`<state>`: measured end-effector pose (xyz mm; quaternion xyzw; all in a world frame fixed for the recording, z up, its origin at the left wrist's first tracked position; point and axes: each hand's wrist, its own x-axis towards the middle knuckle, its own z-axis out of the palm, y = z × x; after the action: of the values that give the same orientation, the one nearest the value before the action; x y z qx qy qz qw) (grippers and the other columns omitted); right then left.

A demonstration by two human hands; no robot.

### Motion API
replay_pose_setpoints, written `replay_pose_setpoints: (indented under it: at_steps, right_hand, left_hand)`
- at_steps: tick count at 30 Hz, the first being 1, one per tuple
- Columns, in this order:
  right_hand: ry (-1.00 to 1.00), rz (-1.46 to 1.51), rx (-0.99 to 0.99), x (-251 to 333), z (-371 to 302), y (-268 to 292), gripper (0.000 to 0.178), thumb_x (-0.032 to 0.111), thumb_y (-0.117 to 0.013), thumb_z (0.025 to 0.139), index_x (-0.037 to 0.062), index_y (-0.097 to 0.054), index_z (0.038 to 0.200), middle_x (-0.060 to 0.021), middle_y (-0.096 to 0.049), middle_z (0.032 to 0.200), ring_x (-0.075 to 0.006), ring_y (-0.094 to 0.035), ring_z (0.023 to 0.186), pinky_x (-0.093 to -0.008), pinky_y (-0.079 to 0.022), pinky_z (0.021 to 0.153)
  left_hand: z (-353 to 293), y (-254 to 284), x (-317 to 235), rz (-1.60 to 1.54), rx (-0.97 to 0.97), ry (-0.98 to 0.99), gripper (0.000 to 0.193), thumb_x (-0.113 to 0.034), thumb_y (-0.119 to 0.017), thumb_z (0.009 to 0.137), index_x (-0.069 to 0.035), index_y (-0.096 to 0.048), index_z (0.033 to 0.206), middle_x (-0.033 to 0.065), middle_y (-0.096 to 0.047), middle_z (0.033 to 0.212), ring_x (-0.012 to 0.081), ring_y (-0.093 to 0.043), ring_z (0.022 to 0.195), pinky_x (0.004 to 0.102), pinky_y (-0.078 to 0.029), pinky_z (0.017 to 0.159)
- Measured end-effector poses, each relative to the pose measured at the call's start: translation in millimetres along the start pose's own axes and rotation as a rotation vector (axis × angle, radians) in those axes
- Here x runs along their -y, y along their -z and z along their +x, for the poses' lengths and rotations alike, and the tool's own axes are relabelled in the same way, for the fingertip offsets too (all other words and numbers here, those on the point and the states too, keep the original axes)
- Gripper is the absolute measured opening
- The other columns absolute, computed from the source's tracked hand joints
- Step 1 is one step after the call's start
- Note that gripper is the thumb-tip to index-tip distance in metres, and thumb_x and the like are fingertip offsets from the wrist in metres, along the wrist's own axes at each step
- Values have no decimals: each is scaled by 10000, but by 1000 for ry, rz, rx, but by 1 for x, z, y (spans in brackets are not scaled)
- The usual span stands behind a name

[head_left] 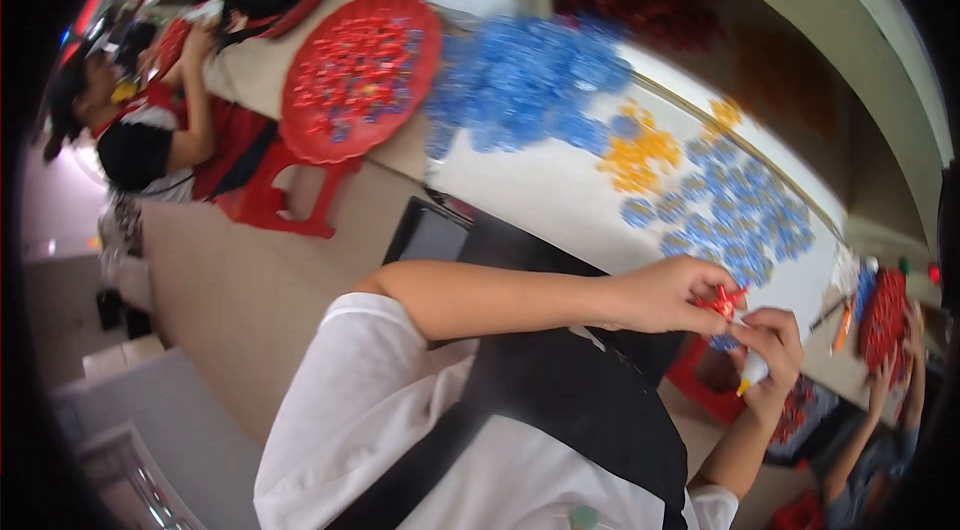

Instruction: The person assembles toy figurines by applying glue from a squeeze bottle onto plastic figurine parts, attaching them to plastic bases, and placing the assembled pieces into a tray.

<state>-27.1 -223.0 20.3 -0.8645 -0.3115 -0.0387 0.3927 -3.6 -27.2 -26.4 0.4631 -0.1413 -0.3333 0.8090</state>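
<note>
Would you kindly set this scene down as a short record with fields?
left hand: holds small red piece
right hand: holds white yellow-tipped item
white table: blue pile, orange pieces, scattered blue pieces
far left: red tray of small pieces
others: people at both sides

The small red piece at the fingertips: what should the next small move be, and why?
The right hand should probably steady the red piece with its fingertips: they are close to it, the left hand pinches it, and the white bottle tucked in the right hand has its yellow tip pointing away from the piece.
</note>
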Motion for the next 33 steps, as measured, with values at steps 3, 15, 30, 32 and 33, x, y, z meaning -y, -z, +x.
replay_pose_setpoints:
  at_steps: [3,15,30,32,33]
  right_hand:
    - [18,12,-40,1,5,-12,252,70,-697,622,37,-626,861,-135,-523,890,-167,-503,641,-235,-402,526]
    - [-159,24,-203,-35,-11,-15,284,13,-633,692,22,-567,968,-127,-504,939,-137,-435,615,-212,-359,524]
    - [-253,49,-194,-18,-11,-16,304,-40,-636,640,13,-585,935,-116,-515,928,-134,-458,639,-228,-380,551]
    - [-256,73,-183,-22,-10,-20,303,-38,-644,637,11,-589,930,-113,-517,915,-140,-464,642,-230,-387,558]
    - [-245,78,-173,-23,-9,-22,302,-34,-650,636,12,-592,928,-112,-519,907,-143,-465,642,-230,-388,559]
  left_hand:
    - [-9,12,-5,-65,80,84,214,-87,-537,823,-1,-502,1016,55,-567,895,102,-543,860,242,-433,783]
    - [-213,127,-133,1552,-1391,9,152,-92,-579,739,-4,-578,863,127,-606,806,233,-583,780,310,-453,696]
    - [-226,192,-100,1797,-1304,281,206,-127,-599,718,-43,-549,899,166,-590,808,315,-557,797,400,-438,681]
    - [-227,181,-103,1836,-1356,236,256,-132,-614,712,-51,-549,947,148,-590,843,300,-554,813,386,-437,696]
    - [-224,173,-105,1897,-1398,154,262,-120,-608,726,-53,-549,972,144,-588,856,294,-551,815,368,-436,711]
